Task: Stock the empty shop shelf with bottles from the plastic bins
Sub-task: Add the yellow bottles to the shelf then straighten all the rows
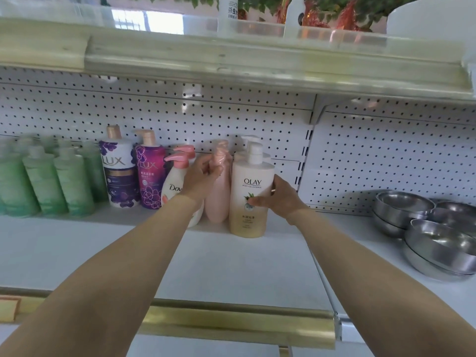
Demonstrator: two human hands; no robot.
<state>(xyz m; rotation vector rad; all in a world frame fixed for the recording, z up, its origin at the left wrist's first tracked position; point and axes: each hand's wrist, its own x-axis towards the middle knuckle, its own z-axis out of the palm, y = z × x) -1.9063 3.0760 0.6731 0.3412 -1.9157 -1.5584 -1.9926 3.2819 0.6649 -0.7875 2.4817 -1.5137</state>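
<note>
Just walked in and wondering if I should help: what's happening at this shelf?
A person is stocking the shelf. The left hand grips a pink bottle, and the right hand holds the Olay bottle beside it; both bottles stand on the shelf. Green bottles, Lux bottles and Dove bottles line up to the left. Steel bowls sit to the right.

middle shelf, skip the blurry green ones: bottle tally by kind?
Lux bottle: 2
Dove bottle: 2, rear one showing only its pink pump
pink bottle: 1, no label visible
Olay bottle: 2, rear one mostly hidden
Total: 7
</note>
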